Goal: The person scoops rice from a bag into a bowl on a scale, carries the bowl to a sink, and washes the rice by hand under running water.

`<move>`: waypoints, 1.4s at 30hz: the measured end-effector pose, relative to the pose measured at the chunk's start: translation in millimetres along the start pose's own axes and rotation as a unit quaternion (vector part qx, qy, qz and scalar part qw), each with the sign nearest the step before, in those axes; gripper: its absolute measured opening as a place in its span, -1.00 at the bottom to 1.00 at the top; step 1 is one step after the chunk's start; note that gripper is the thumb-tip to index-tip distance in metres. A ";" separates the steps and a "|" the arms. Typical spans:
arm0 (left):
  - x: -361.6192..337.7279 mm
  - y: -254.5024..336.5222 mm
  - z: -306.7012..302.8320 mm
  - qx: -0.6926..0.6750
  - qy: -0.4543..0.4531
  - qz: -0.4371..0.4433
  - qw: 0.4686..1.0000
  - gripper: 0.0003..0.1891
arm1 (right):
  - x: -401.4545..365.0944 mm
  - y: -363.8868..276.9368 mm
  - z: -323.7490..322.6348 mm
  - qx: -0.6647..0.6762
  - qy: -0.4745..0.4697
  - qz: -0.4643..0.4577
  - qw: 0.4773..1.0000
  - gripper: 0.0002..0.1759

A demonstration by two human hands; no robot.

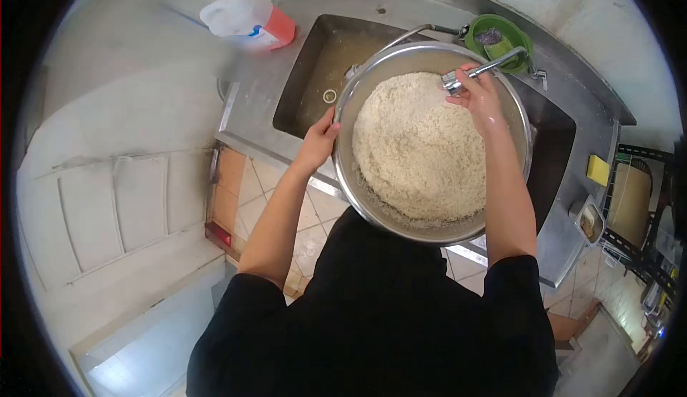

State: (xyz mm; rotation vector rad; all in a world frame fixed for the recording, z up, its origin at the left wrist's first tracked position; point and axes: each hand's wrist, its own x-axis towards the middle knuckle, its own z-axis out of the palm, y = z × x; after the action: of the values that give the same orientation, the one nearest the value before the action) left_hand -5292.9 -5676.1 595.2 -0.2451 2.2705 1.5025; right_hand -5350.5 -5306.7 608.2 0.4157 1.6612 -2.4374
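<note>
Head view: left hand (pixel 318 139) grips one bowl (pixel 401 229); right hand (pixel 479 100), one faucet (pixel 495 63).

Shiny metal bowl (pixel 526 136) of grainy matt rice (pixel 418 150) over dull steel sink (pixel 315 75).

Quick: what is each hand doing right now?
Left hand: closed on the rim of the large round steel bowl of rice.
Right hand: gripping the silver metal tap spout.

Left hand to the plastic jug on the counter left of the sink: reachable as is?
Probably yes. The left hand grips the bowl rim, and only open sink and bare counter lie between it and the jug. It would have to let go of the bowl first.
</note>
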 end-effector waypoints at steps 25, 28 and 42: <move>97.2 62.0 12.8 0.158 -0.160 0.066 0.972 -0.43 | -11.5 0.3 -2.1 0.068 0.011 -0.028 0.997 -0.83; 98.0 89.8 18.3 0.187 -0.178 0.033 0.966 -0.41 | 0.6 6.7 -1.2 0.114 0.004 -0.066 0.991 -0.82; 133.3 114.5 45.7 0.192 -0.219 -0.013 0.957 -0.43 | -3.2 -14.6 -39.8 -0.030 -0.089 0.024 0.995 -0.67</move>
State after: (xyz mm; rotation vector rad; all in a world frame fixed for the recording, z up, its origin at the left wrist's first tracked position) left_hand -5443.8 -5578.0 619.4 0.1580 2.1193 0.9505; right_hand -5346.3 -5264.4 608.5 0.2199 1.6267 -2.3092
